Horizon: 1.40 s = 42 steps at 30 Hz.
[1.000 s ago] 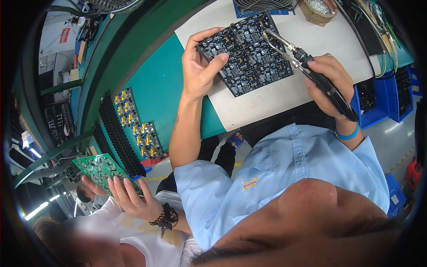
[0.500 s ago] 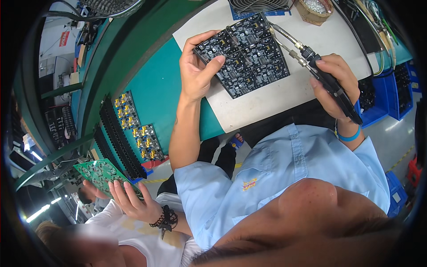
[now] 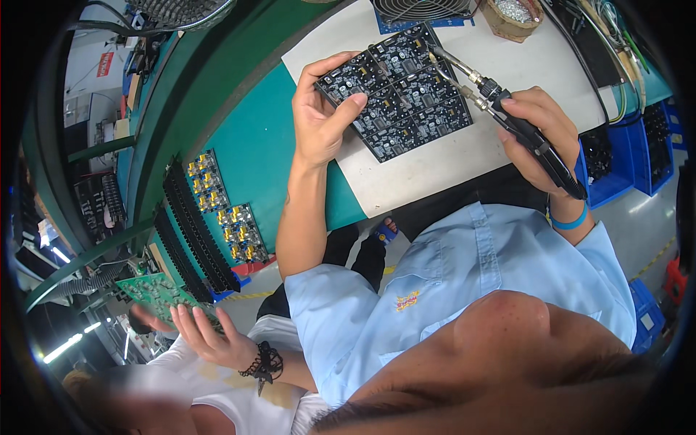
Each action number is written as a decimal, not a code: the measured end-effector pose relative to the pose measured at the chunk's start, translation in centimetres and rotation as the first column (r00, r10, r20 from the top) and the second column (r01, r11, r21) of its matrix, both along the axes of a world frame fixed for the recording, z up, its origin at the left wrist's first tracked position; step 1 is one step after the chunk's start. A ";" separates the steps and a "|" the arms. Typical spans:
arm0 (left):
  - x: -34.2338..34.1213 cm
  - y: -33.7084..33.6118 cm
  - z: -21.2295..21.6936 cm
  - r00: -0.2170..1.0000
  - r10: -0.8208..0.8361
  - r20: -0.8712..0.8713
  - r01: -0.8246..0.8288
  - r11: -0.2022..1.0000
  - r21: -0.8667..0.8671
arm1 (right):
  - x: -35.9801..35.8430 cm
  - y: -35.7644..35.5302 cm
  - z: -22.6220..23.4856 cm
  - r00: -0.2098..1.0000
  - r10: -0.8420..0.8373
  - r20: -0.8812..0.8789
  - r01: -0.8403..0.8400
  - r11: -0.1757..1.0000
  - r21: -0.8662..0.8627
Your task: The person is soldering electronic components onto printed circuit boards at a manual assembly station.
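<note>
Nearest: the person's blue shirt (image 3: 464,268). Beyond it, the right hand (image 3: 557,132), with a blue band (image 3: 571,220) at the wrist, is curled firmly round the handle of the twin-tipped iron (image 3: 534,139). The left hand (image 3: 322,130), partly closed, grips the black board (image 3: 406,109) at its left edge, thumb on the face. The board is tilted over the white sheet (image 3: 391,190); the iron's tips lie at its upper right, contact too small to tell. To the right: blue bins (image 3: 612,194). To the left: yellow-studded boards (image 3: 241,232) and a co-worker's hand (image 3: 217,344) beside a green board (image 3: 148,288). Farthest: a cup (image 3: 513,31) of silvery shavings and a fan (image 3: 420,9).
</note>
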<state>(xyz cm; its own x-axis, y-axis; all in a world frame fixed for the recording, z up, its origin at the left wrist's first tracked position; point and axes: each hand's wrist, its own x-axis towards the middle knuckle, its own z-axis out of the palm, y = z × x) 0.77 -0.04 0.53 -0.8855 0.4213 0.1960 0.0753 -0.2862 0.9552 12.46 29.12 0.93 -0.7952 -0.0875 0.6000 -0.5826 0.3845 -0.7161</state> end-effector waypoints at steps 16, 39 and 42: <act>-0.2 0.3 0.1 0.999 -0.006 0.047 0.006 1.000 0.008 | -0.1 3.3 -1.9 0.855 -0.514 0.067 0.518 0.851 -0.083; -0.1 0.8 -0.6 0.984 -0.019 0.176 0.014 0.999 0.031 | -0.1 3.5 -2.7 0.890 -0.455 0.037 0.454 0.891 0.018; 0.1 1.4 -0.7 0.983 0.000 0.186 -0.008 0.999 0.041 | -0.2 3.5 -2.9 0.886 -0.463 0.026 0.463 0.887 0.012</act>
